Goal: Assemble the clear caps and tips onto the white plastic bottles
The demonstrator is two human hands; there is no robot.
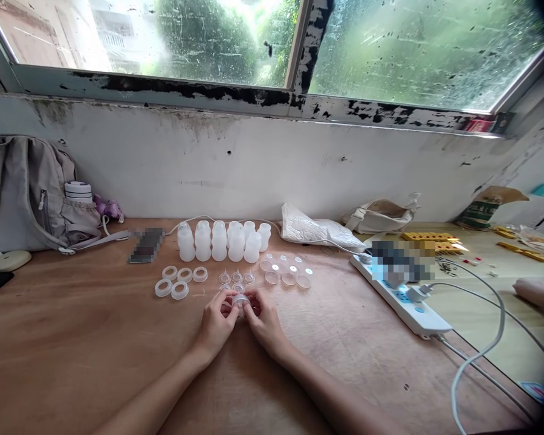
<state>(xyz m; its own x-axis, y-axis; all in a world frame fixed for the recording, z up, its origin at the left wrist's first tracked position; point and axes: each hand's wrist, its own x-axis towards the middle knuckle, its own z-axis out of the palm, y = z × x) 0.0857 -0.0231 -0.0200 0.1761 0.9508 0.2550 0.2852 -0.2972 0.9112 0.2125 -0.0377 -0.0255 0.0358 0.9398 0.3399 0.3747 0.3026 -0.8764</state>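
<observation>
on the table [72, 338], both hands [217, 320] pinch a clear cap [240, 300].

No readable text anywhere. Green-and-white packet [480, 212] by the right wall carries print, too small & blurred to read. Phone [147, 244] & item on the power strip [403, 300] are pixelated out.

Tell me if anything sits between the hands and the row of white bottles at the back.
Yes. Between the left hand, right hand and the white bottles stand small clear cones; the rings and clear discs lie off to either side.
</observation>
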